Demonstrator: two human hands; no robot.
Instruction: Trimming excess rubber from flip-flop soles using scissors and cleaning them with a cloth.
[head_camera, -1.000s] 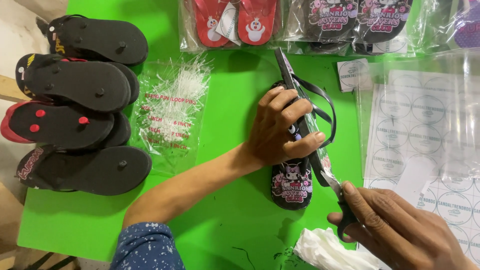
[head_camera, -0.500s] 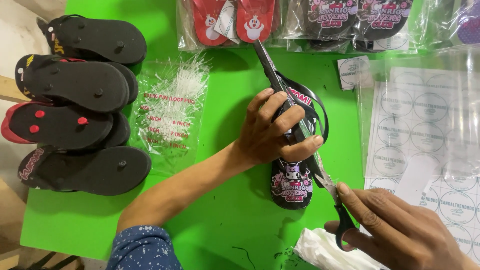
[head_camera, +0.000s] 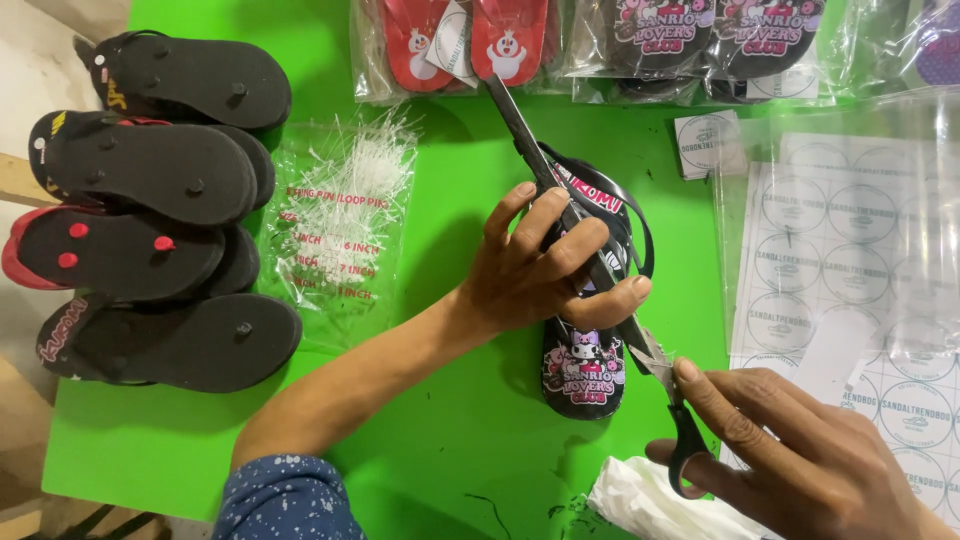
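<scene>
Green table (head_camera: 420, 420): black sandals (head_camera: 160, 210) stacked beside plastic packets (head_camera: 340, 230).

A small sandal packing workshop is showing itself here: black flip-flops (head_camera: 160, 210) are stacking up at the green table's (head_camera: 150, 450) left edge, bagged pairs (head_camera: 560, 40) are lining its far edge, and sticker sheets (head_camera: 850, 300) are lying along the right.

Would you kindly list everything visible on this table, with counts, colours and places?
Printed flip-flop: one, black, centre, under the left hand.
Scissors: one, dark, laid across the flip-flop.
Stacked flip-flops: several, black, some with red, far left.
Bag of loop pins: one, clear, left of centre.
Bagged flip-flops: several, red and black, top edge.
Sticker sheets: white, right.
White bag: one, bottom.
Table: green.
Left hand: holds the flip-flop.
Right hand: grips the scissors.
</scene>
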